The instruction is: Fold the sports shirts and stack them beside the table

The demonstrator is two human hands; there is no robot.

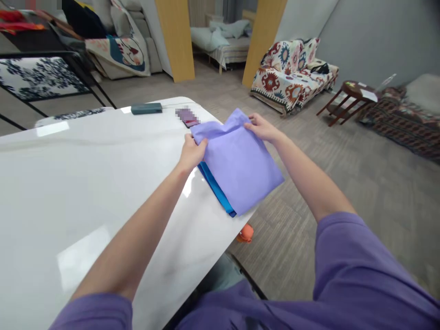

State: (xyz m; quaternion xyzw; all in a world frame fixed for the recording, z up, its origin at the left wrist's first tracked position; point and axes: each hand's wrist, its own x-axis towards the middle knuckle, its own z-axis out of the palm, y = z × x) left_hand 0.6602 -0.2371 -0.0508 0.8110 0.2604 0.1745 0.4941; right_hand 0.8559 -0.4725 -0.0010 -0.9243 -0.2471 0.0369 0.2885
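A flat, square lilac cloth bag [242, 167] is held up at the table's right edge. At its upper left corner my left hand [193, 150] is closed on it, thumb on top. My right hand [263, 127] pinches the upper right corner, out past the table edge. Under the bag lies a folded blue piece [217, 190], of which only a bright blue and dark blue strip along the left side shows; the lilac bag covers the rest.
On the white table [103, 183], a phone [189, 117] and a dark green box [146, 108] lie toward the far end. An orange object [245, 233] hangs below the near edge. Beyond stand a black-framed chair [44, 75], a patterned sofa [292, 75] and a small wooden stool [354, 94].
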